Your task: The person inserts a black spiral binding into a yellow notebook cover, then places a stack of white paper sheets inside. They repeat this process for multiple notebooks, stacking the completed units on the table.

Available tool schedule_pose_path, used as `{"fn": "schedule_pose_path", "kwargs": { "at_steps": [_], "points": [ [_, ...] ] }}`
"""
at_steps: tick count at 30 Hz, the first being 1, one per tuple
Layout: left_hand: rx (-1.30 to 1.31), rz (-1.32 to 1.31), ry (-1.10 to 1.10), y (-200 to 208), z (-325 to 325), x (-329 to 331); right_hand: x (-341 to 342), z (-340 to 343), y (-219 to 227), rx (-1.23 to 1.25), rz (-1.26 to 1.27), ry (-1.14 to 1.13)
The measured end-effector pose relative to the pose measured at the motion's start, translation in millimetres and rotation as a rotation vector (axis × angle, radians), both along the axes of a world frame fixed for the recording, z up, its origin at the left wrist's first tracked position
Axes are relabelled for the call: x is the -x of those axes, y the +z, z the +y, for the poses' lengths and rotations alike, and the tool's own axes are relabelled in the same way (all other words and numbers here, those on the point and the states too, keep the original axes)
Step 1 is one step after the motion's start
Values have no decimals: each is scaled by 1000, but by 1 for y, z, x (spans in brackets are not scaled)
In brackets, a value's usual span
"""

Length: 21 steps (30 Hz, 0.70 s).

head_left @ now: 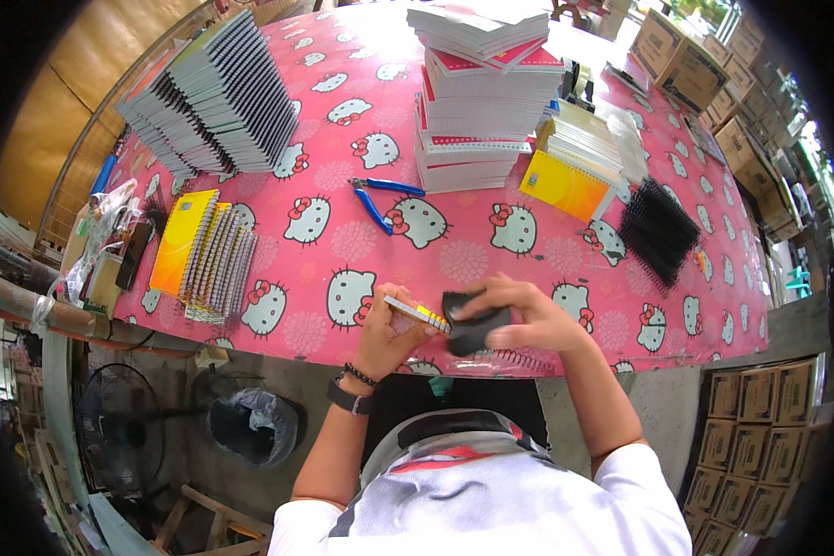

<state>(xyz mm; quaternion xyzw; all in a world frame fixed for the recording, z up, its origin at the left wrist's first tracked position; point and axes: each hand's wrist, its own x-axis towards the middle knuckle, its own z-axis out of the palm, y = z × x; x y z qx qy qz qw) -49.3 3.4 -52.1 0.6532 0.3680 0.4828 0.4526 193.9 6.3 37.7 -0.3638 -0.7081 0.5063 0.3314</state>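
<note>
At the near edge of the pink cartoon-cat tablecloth [454, 259], my left hand [386, 326] grips a yellow-edged notebook [417, 313] held on edge. My right hand [528, 310] holds a black spiral binding coil [473, 329] against that notebook. A wire spiral [519, 360] shows under my right wrist. A black band and a bead bracelet sit on my left wrist.
Blue-handled pliers [380, 199] lie mid-table. Slanted stacks of spiral notebooks [213, 97] stand far left, tall stacks [477, 102] at the back, a yellow notebook [565, 183] beside them, black coils [658, 227] right, bound notebooks [204, 250] left. Cardboard boxes [751, 435] line the right.
</note>
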Motion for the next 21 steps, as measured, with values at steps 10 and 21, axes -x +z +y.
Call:
{"fn": "schedule_pose_path", "kwargs": {
  "at_steps": [10,21],
  "points": [
    [116,-52,-11,-2,0,0,10,17,5,80,-53,-47],
    [-47,-11,-13,-3,0,-3,21,8,-19,163,310,41]
  ]
}}
